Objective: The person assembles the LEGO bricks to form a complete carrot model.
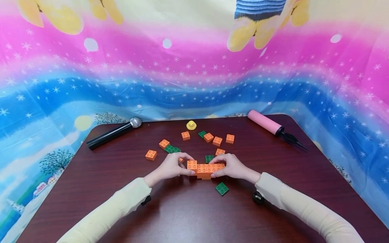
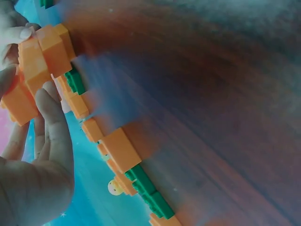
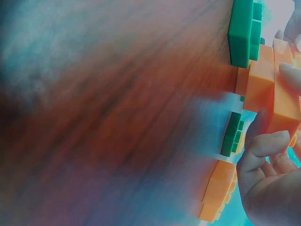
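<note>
Both hands hold a stepped structure of joined orange building bricks (image 1: 205, 170) near the middle of the table. At its left end my left hand (image 1: 173, 166) pinches between thumb and fingers, where one orange brick (image 1: 191, 164) sits higher than the others. My right hand (image 1: 233, 166) grips the right end, thumb in front and fingers behind. Seen from the left wrist, the structure (image 2: 35, 63) has bricks stacked at different levels. A flat green brick (image 1: 222, 189) lies just in front of the right hand. Another green brick (image 1: 209, 158) lies right behind the structure.
Loose orange bricks (image 1: 151, 155) and a longer green brick (image 1: 173, 149) are scattered behind the hands. A yellow toy duck (image 1: 191, 125) stands at the back edge. A black microphone (image 1: 113, 133) lies back left, a pink hand pump (image 1: 265, 123) back right. A printed cloth hangs behind.
</note>
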`<action>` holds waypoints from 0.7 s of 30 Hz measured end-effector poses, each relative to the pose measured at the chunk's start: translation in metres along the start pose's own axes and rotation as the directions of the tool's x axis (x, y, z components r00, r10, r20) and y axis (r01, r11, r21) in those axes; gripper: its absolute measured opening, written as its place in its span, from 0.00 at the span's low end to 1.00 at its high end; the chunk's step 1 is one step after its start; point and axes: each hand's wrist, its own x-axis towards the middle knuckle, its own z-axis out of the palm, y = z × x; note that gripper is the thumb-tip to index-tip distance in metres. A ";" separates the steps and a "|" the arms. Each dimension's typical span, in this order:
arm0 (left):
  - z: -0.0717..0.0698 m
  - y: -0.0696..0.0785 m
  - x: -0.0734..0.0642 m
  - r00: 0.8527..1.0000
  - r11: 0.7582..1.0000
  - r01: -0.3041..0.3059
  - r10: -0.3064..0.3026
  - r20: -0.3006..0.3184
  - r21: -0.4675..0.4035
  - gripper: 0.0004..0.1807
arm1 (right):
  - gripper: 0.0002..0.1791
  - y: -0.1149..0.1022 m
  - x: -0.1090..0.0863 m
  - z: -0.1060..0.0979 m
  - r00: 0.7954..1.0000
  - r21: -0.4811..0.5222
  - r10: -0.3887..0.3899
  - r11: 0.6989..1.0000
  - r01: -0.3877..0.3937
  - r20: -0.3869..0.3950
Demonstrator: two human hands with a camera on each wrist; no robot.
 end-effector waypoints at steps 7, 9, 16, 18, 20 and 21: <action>0.005 -0.003 -0.001 0.998 0.990 0.063 -0.060 0.028 -0.128 0.23 | 0.20 0.001 0.000 0.000 1.000 -0.006 -0.003 1.000 0.003 0.000; 0.006 -0.005 -0.001 0.997 0.979 0.070 -0.062 0.046 -0.193 0.23 | 0.20 0.001 0.000 0.000 1.000 -0.005 -0.006 1.000 0.006 0.000; 0.009 -0.006 0.000 0.999 0.978 0.045 -0.039 0.030 -0.204 0.21 | 0.20 0.002 0.000 0.000 1.000 0.003 -0.020 1.000 0.020 0.002; 0.008 -0.005 0.001 0.999 0.981 0.041 -0.036 0.027 -0.192 0.19 | 0.20 0.002 0.000 0.000 1.000 0.000 -0.021 1.000 0.021 0.003; 0.008 -0.004 0.002 0.999 0.979 0.037 -0.031 0.031 -0.200 0.18 | 0.20 0.001 0.000 0.000 1.000 -0.003 -0.021 1.000 0.021 0.005; 0.007 -0.003 0.002 0.999 0.978 0.035 -0.028 0.035 -0.207 0.18 | 0.20 0.001 0.000 0.000 1.000 -0.004 -0.022 1.000 0.022 0.005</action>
